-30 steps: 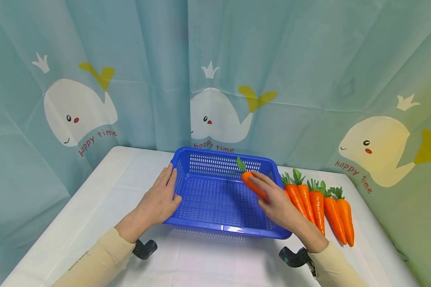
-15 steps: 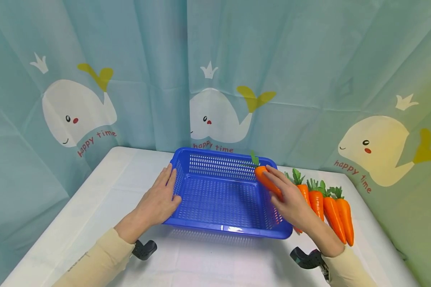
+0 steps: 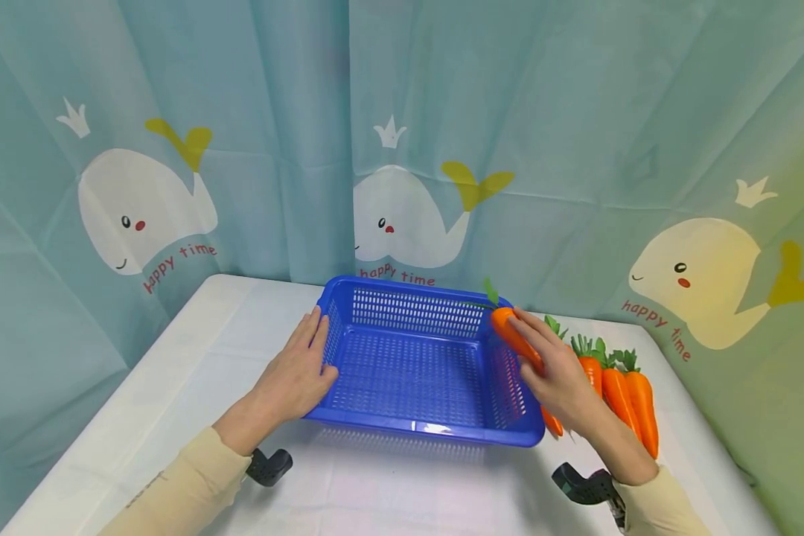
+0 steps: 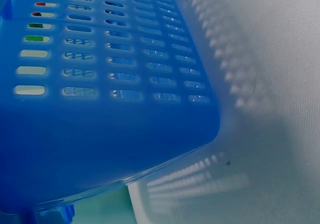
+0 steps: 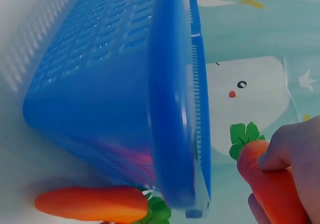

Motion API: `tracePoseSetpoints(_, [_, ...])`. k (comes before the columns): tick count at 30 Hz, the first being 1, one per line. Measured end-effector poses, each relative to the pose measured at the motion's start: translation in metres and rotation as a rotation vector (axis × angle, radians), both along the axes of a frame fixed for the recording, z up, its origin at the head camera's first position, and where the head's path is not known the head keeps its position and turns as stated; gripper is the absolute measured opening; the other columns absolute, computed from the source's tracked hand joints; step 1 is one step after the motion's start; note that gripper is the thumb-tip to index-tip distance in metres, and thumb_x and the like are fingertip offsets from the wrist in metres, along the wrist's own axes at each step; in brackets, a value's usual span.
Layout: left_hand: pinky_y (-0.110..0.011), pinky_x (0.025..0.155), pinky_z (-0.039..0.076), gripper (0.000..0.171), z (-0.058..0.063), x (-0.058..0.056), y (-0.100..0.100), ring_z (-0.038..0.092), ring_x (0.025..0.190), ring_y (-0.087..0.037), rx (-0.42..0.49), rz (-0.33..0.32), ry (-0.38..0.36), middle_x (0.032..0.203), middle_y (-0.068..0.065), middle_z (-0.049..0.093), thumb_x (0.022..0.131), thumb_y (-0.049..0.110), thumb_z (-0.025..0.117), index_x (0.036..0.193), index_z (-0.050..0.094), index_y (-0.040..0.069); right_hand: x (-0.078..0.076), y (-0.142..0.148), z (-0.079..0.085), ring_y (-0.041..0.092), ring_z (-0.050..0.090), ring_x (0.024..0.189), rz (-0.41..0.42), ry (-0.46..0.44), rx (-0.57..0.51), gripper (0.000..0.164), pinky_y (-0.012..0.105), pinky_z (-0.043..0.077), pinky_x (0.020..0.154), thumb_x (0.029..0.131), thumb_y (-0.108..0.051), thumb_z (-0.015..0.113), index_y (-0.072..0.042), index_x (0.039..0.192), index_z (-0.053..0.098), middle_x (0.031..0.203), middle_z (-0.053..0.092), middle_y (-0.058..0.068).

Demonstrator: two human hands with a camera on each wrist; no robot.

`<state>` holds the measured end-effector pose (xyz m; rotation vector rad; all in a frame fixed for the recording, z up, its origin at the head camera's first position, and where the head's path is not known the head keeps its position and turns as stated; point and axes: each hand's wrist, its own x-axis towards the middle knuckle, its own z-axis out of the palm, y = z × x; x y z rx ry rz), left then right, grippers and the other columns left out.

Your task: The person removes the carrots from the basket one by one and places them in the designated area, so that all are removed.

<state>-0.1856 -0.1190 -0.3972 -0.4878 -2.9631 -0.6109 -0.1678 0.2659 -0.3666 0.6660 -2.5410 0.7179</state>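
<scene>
A blue plastic basket (image 3: pixel 375 422) with slotted walls stands on the white table. My left hand (image 3: pixel 286 378) rests on its left rim, fingers straight and thumb toward the inside. Over the right rim, my right hand (image 3: pixel 557 376) grips an orange carrot (image 3: pixel 514 339) with green leaves pointing away from me. The right wrist view shows this carrot (image 5: pixel 272 191) above rim height, pinched between thumb and fingers. Several more carrots (image 3: pixel 616 398) lie side by side right of the basket, partly hidden by the right hand and forearm. The left wrist view shows the basket's outer wall (image 4: pixel 115 129), without the hand.
A pale blue-green curtain (image 3: pixel 563 134) printed with white whales hangs close behind the table. One carrot (image 5: pixel 92 203) lies on the tabletop right beside the basket's outer wall. White cloth (image 3: pixel 375 491) covers the table in front of the basket.
My right hand has moved right with the carrot, from over the basket's inside to its right rim. The left hand and basket have stayed in place.
</scene>
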Motion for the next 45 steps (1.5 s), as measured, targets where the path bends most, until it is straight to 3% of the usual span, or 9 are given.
tracePoseSetpoints(10, [-0.054,0.122,0.019,0.074,0.001,0.0,-0.001,0.008,0.153,-0.043,-0.001,0.003,-0.009,0.165,-0.025,0.005,0.095,0.021,0.049,0.153,0.016,-0.011,0.008,0.009,0.002,0.045,0.05,0.13,-0.041,0.011,-0.021,0.065,-0.004,0.023,0.099,0.082,0.016,0.056,0.0,0.144,0.05,0.153,0.043,0.018])
tracePoseSetpoints(22, [-0.053,0.122,0.019,0.074,0.002,0.001,0.0,0.008,0.153,-0.043,-0.008,-0.001,-0.011,0.165,-0.026,0.005,0.095,0.022,0.049,0.153,0.016,-0.011,0.034,0.027,-0.006,0.04,0.05,0.129,-0.135,0.05,-0.108,0.065,-0.004,0.028,0.1,0.081,0.016,0.058,-0.001,0.143,0.051,0.15,0.047,0.014])
tracePoseSetpoints(29, [-0.053,0.122,0.019,0.074,0.002,0.0,0.0,0.009,0.153,-0.043,-0.01,0.0,-0.009,0.165,-0.026,0.005,0.095,0.021,0.049,0.153,0.016,-0.012,0.054,0.031,-0.015,0.016,0.043,0.138,-0.208,0.068,-0.151,0.063,-0.002,0.024,0.105,0.081,0.015,0.059,-0.001,0.141,0.052,0.149,0.048,0.015])
tracePoseSetpoints(39, [-0.054,0.122,0.019,0.074,0.001,0.0,0.0,0.009,0.153,-0.043,-0.02,0.005,-0.017,0.165,-0.025,0.005,0.095,0.021,0.049,0.153,0.016,-0.011,0.072,0.03,-0.042,-0.009,0.032,0.138,-0.244,-0.021,-0.162,0.061,-0.004,0.019,0.105,0.083,0.012,0.062,-0.005,0.141,0.052,0.147,0.049,0.015])
tracePoseSetpoints(41, [-0.054,0.122,0.019,0.074,0.001,0.0,0.0,0.009,0.152,-0.043,-0.018,0.004,-0.014,0.165,-0.025,0.005,0.095,0.021,0.049,0.153,0.016,-0.011,0.076,0.029,-0.047,-0.003,0.033,0.141,-0.253,-0.042,-0.157,0.062,-0.005,0.018,0.104,0.083,0.011,0.062,-0.006,0.142,0.052,0.147,0.049,0.015])
tracePoseSetpoints(45, [-0.054,0.122,0.019,0.074,0.003,0.0,0.0,0.01,0.152,-0.043,-0.015,0.008,-0.018,0.165,-0.025,0.005,0.095,0.02,0.049,0.153,0.016,-0.011,0.081,0.028,-0.055,0.029,0.04,0.141,-0.27,-0.116,-0.161,0.061,-0.007,0.016,0.101,0.084,0.01,0.062,-0.004,0.142,0.05,0.147,0.048,0.017])
